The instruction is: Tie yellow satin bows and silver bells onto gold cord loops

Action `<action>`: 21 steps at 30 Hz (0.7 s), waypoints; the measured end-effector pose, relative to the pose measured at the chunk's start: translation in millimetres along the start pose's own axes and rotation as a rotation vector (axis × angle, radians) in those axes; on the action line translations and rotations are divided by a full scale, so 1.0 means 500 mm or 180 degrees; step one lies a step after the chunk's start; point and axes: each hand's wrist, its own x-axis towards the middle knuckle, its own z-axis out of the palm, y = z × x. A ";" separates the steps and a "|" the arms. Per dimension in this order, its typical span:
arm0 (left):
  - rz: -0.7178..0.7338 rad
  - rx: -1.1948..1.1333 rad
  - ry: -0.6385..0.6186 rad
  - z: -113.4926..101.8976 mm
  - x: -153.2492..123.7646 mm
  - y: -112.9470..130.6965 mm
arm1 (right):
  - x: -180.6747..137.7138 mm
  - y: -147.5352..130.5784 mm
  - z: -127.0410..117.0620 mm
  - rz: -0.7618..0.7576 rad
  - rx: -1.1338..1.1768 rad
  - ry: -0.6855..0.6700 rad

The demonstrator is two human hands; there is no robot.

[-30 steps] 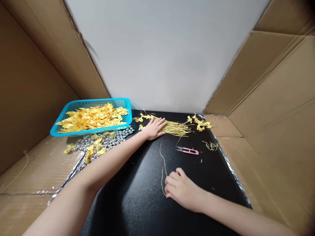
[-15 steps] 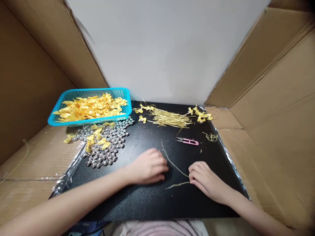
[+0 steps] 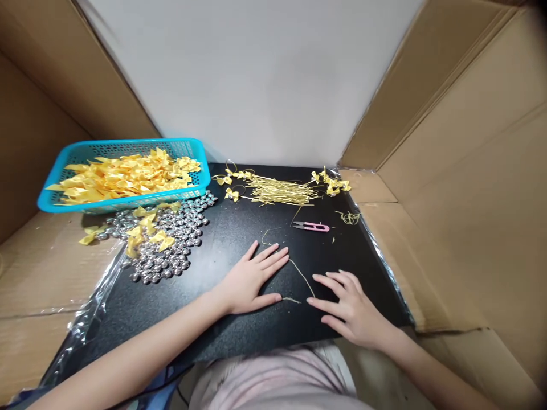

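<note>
My left hand [image 3: 252, 277] lies flat on the black mat [image 3: 222, 239] with its fingers spread, pressing on a thin gold cord [image 3: 299, 273]. My right hand [image 3: 348, 304] rests beside it, fingers stretched out, fingertips close to the cord's bend. The cord runs between the two hands and curls away toward the mat's middle. Neither hand grips anything.
Pink thread snips [image 3: 311, 226] lie beyond the hands. A bundle of gold cords [image 3: 277, 193] and small yellow bows [image 3: 331, 183] sit at the back. A blue basket of yellow bows [image 3: 122, 173] stands at left above a heap of silver beads [image 3: 171, 239]. Cardboard walls surround the mat.
My left hand came back from the cord bundle to the near mat and opened flat. My right hand shifted right and spread its fingers. The view tilted down.
</note>
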 end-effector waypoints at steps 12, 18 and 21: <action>-0.0029 0.0144 0.0072 0.006 -0.012 0.001 | 0.036 -0.137 0.028 -0.0018 0.0573 -0.0605; 0.0007 -0.0008 0.0049 -0.002 -0.027 0.010 | -0.150 0.032 -0.010 0.0623 -0.0215 -0.0592; 0.0165 -0.0104 -0.0130 -0.009 -0.058 0.029 | -0.157 0.137 -0.015 0.1001 -0.0637 -0.0033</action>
